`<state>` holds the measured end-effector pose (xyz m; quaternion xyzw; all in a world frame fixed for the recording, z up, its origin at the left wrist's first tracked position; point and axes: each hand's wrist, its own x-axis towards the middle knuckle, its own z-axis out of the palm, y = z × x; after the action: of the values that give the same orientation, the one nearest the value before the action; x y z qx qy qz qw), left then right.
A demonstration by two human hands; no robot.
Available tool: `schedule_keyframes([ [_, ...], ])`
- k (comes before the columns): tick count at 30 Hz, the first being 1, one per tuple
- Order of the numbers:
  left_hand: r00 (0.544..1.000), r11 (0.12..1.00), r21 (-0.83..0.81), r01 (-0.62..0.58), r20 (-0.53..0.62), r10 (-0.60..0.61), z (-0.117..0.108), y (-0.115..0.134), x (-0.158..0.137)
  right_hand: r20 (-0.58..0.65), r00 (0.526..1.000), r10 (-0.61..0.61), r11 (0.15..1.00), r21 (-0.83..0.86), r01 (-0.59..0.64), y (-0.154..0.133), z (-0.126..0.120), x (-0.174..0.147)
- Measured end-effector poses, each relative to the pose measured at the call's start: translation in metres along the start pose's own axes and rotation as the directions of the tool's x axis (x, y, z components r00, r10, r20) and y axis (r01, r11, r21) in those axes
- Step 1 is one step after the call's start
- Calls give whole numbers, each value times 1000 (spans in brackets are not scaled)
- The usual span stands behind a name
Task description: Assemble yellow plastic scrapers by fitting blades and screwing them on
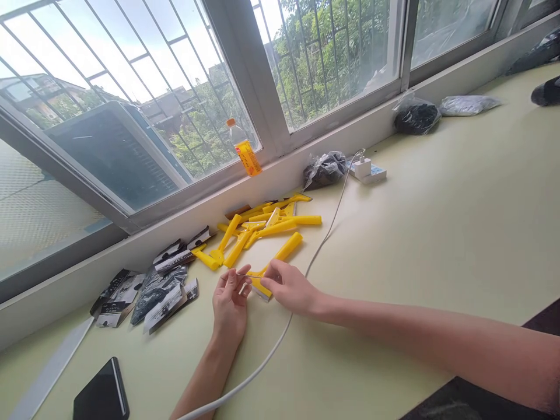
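Observation:
Between both hands runs a thin, dark, straight metal piece (248,275); its exact kind cannot be made out. My left hand (230,300) pinches its left end between thumb and fingertips, with the other fingers curled loosely. The right end sits in the closed fingers of my right hand (289,286). Just behind my hands lies a yellow scraper (287,248) with a pale blade edge, partly covered by my right hand. Farther back, several more yellow scrapers (286,224) are heaped loosely on the table.
A white cable (273,349) crosses the table (437,233) to a charger (363,169) on a power strip. Black-and-white packets (166,306) lie left, with a phone (101,391) nearer. A bottle (245,153) stands on the sill; bagged dark items (324,170) lie by the wall.

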<state>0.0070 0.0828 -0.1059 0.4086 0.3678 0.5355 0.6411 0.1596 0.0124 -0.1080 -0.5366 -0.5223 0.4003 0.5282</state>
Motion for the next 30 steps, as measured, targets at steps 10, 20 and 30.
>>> schedule_keyframes([
  [10, 996, 999, 29, -26, -80, 29, 0, 1, 3, 55, 991, -122, 964, -232, 132, -3, -7, -2],
  [20, 983, 899, 408, -159, -24, 184, -9, -3, 9, 26, 905, -425, 747, -555, 367, 15, -46, 29],
  [30, 865, 346, 822, -452, 309, 396, -35, 4, 24, 206, 914, -350, 592, -707, 386, 21, -51, 39],
])
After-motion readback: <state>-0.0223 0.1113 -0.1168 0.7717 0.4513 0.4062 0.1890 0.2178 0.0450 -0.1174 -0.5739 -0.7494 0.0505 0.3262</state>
